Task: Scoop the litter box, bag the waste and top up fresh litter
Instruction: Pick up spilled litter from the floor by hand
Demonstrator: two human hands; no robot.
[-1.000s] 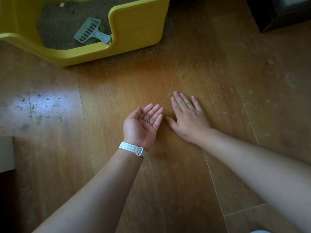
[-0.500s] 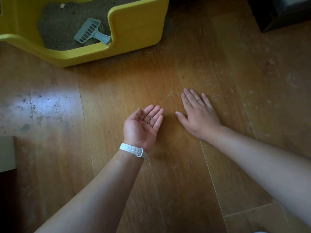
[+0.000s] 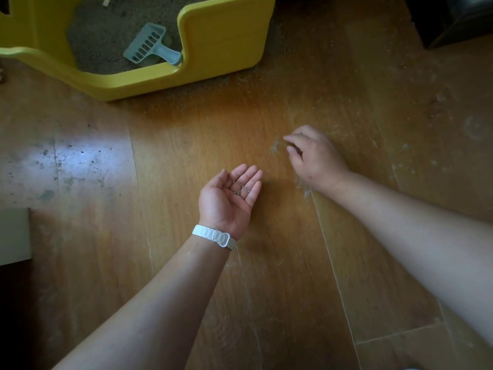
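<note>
While the left hand [image 3: 229, 194] lies cupped, palm up, cradling stray litter granules [image 3: 239, 188], the right hand [image 3: 313, 158] pinches at a small litter pile [image 3: 274, 147] on the floor [image 3: 186, 145] — spill cleanup; next, carry the pinch across to that palm.

Single head-worn view, steeply down, close over floor [image 3: 186, 145] (edges perhaps distorted)

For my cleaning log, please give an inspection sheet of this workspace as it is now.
Surface: wooden floor, dusty, scattered litter grains.
Job's things: yellow litter box holding litter; grey scoop lying inside.
Clutter: white object at left edge.
Grippers: left hand cupped palm up, holding a few grains; right hand curled, fingertips near the grains.
Cables: nothing seen.
Surroundings: dark furniture top right.
</note>
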